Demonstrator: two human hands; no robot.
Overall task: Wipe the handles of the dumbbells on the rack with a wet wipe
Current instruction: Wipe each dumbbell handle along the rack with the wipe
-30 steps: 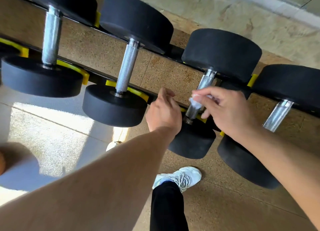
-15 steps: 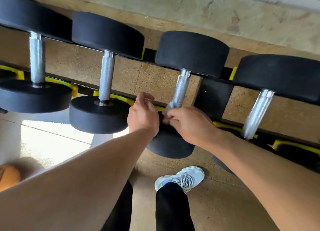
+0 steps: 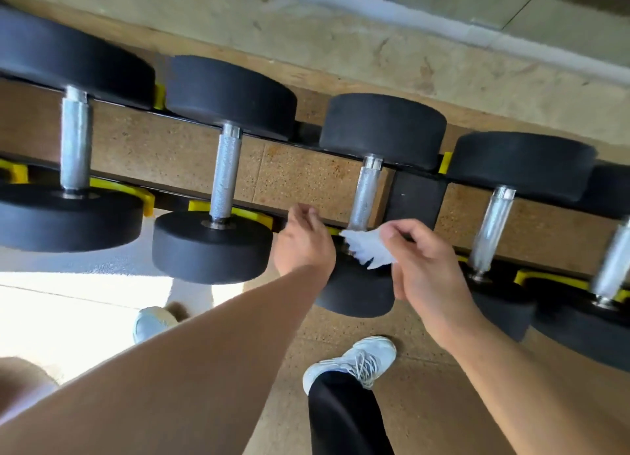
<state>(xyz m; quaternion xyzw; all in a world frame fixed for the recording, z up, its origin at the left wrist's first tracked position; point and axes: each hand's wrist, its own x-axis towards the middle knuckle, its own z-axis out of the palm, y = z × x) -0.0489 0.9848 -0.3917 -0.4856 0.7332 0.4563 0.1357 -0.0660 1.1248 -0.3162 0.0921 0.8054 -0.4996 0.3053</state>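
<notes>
Several black dumbbells with knurled silver handles lie across a black rack (image 3: 414, 195) with yellow cradles. My right hand (image 3: 422, 267) pinches a crumpled white wet wipe (image 3: 366, 248) just below the near end of the third dumbbell's handle (image 3: 366, 192); the wipe hangs clear of the bar, over the near weight head. My left hand (image 3: 303, 243) hovers with loosely curled fingers just left of that handle, by the rack's front rail, holding nothing. To the left, another handle (image 3: 225, 175) is bare; a further handle (image 3: 492, 229) lies to the right.
A speckled cork-coloured floor (image 3: 426, 403) runs under the rack. My white trainers (image 3: 354, 362) and black-trousered leg stand just in front of it. A bright sunlit patch (image 3: 68, 311) lies on the floor at left. A pale wall base runs behind the rack.
My right hand has come off the third handle's lower end and drawn back slightly, with the wipe now hanging free. The view has shifted left and back.
</notes>
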